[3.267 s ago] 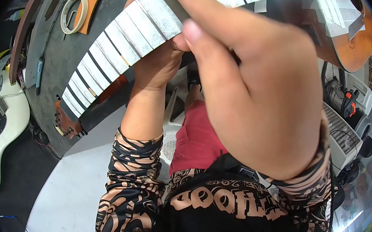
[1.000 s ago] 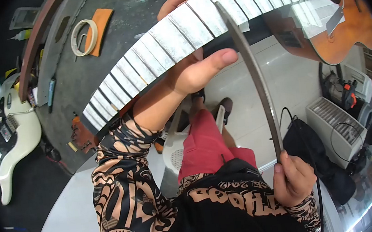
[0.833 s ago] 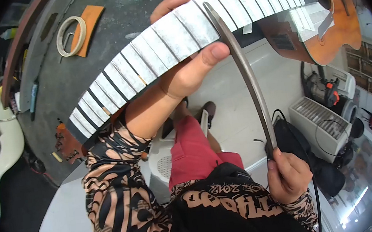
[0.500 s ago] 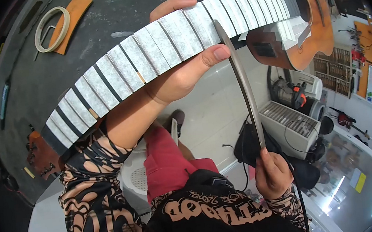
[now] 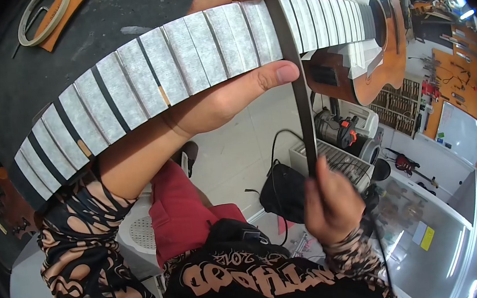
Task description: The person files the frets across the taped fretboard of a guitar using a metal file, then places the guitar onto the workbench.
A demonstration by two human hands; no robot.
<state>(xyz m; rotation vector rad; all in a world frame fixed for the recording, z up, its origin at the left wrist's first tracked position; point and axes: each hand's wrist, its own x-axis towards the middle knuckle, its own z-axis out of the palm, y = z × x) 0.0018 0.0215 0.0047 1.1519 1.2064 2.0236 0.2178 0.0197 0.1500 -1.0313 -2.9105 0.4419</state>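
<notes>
1. Neck first: the guitar neck runs across the view above the lap, from the headstock at lower left to the guitar body at upper right, its face covered in white strips parted by dark lines.
2. Left grip: the left hand is wrapped around the neck from beneath, fingers over the far edge and thumb along the near one. That seems a sound support; it works best firm enough to stop the neck rocking.
3. Right grip: the right hand, somewhat blurred, is closed around the near end of a long metal tool, file-like in shape.
4. The tool lies across the neck, over the strips. Whether it bears on a dark line or only passes above cannot be told, so its line is worth checking before any pressure goes on.
5. For an even result, the tool should sit flat across the face and follow the dark lines, with light, steady pressure; tilting it could gouge an edge or lift a strip.
6. The left thumb tip is right at the tool's edge, and a fingertip is just beside it on the far side. Drawing both back slightly would be safer.
7. A black cord hangs by the right sleeve; the elbow should have room to swing without catching it.
</notes>
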